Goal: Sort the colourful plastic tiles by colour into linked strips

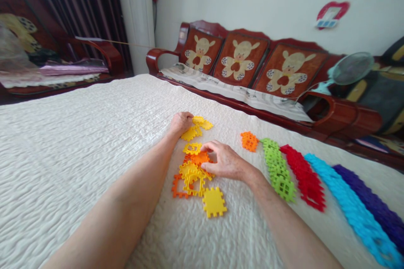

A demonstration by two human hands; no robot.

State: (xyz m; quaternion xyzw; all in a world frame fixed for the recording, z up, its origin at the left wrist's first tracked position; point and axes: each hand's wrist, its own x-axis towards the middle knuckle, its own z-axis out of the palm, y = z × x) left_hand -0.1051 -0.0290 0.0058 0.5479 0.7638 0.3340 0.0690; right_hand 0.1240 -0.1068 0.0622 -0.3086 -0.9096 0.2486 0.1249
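My left hand (181, 123) is closed at the left edge of a small group of yellow pieces, its fingers curled over a flat yellow interlocking block (191, 133); its fingertips are partly hidden. My right hand (223, 159) reaches over a loose pile, thumb and forefinger apart on either side of an orange interlocking block (199, 158). In that pile lie a yellow window-frame block (192, 148), a larger yellow open frame (194, 183) and an orange open frame (179, 193) partly beneath it. A solid yellow square block (214, 202) lies nearest me.
To the right lie an orange block (249, 141) and rows of green blocks (277, 168), red blocks (304, 178), light blue blocks (350, 206) and purple blocks (369, 197). All rest on a white quilted cover (78, 134). Behind stand a wooden sofa (252, 105) and a fan (352, 68).
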